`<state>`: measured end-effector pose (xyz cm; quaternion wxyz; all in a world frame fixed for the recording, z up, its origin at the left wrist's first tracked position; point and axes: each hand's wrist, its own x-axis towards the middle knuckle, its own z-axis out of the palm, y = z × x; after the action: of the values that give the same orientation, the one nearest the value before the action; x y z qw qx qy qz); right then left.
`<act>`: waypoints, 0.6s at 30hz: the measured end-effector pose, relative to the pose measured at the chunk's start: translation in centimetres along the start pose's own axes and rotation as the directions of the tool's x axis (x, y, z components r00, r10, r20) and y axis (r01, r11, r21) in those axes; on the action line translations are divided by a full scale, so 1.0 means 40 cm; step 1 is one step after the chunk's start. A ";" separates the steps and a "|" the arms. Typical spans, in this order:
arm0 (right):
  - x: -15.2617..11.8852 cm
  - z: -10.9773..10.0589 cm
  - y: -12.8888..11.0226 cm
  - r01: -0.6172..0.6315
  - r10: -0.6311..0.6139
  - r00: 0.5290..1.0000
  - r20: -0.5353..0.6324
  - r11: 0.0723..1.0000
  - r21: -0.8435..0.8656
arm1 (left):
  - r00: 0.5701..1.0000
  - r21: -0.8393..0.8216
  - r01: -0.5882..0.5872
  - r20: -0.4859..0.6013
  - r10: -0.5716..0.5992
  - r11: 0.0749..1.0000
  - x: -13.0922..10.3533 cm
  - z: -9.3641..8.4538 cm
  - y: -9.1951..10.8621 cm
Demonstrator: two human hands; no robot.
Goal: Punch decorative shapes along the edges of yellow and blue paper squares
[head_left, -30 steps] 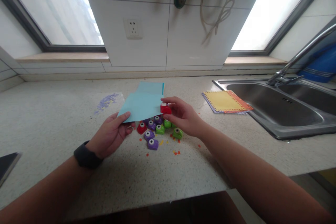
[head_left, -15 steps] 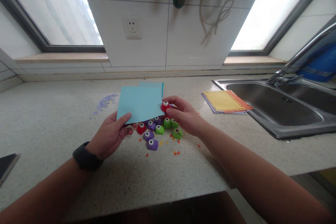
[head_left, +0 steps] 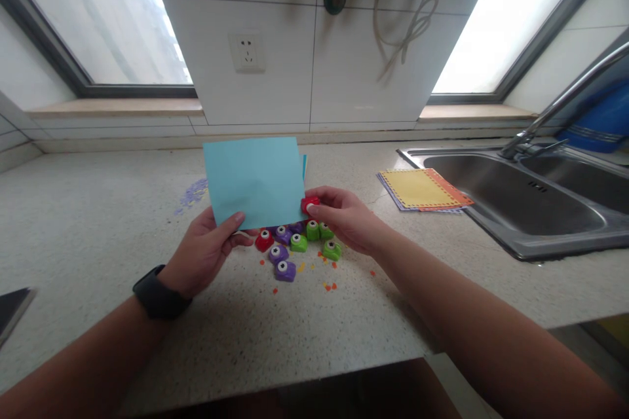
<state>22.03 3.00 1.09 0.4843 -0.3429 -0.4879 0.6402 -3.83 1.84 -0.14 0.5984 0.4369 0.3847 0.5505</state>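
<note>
The left hand [head_left: 209, 249], fingers nearly closed, pinches the near left corner of the light blue paper [head_left: 253, 180]. The paper is between the hands, tipped up, its bottom edge running left to right; which side is longer is hard to tell. The right hand [head_left: 346, 216], half curled, holds a red paper punch [head_left: 307, 205] at the paper's right edge. Open counter [head_left: 98, 229] spreads left of the left hand.
</note>
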 end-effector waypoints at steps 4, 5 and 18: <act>0.001 -0.008 0.006 0.050 -0.045 0.997 0.065 0.996 -0.072 | 1.000 0.018 -0.010 0.009 0.010 1.000 0.003 -0.008 0.001; 0.000 -0.009 0.005 0.068 -0.061 0.995 0.079 0.993 -0.096 | 1.000 0.026 -0.014 0.010 0.014 1.000 0.004 -0.011 0.001; -0.045 -0.017 -0.050 0.581 -0.420 0.814 0.403 0.554 -0.596 | 0.948 0.357 -0.302 0.207 0.240 0.884 -0.008 -0.042 0.054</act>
<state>23.75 1.57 2.75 0.4256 -0.2739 -0.8174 0.2753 -6.15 1.74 1.34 0.4464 0.6372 0.3717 0.5065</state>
